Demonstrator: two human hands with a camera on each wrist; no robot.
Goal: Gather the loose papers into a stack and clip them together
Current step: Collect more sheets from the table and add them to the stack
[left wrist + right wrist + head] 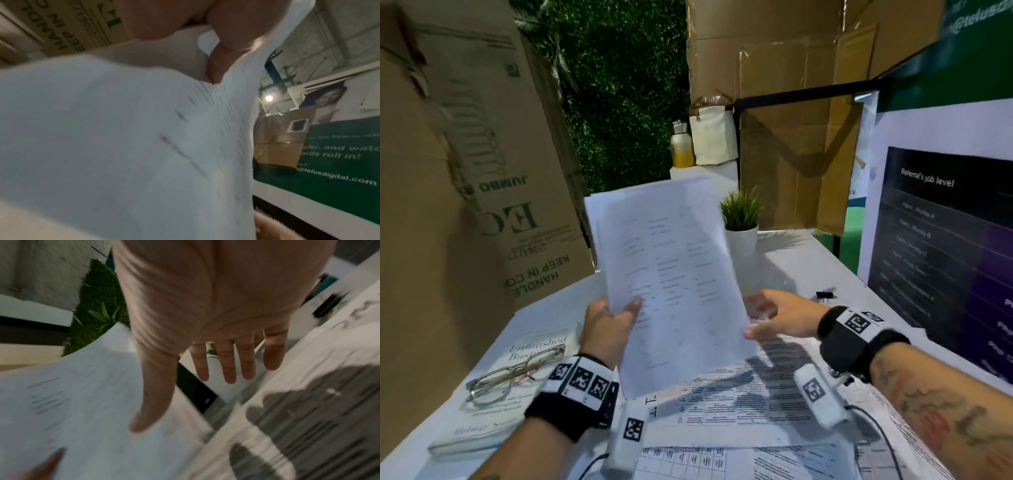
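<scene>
Only head view shows binder clip (pixel 825 295) behind right hand (pixel 777 317).

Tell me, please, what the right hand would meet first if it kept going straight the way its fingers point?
Probably the held sheets: the right hand is open, fingers aimed left at their right edge, though depth is unclear.

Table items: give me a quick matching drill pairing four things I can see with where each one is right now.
Things:
1. glasses
2. binder clip
3. held sheets
4. potted plant

Places:
A. pinched in the left hand
B. far side of the table, beyond the sheets
C. lying on a book
D. on the table past the right hand

Pairs: 1-C, 2-D, 3-A, 4-B
</scene>
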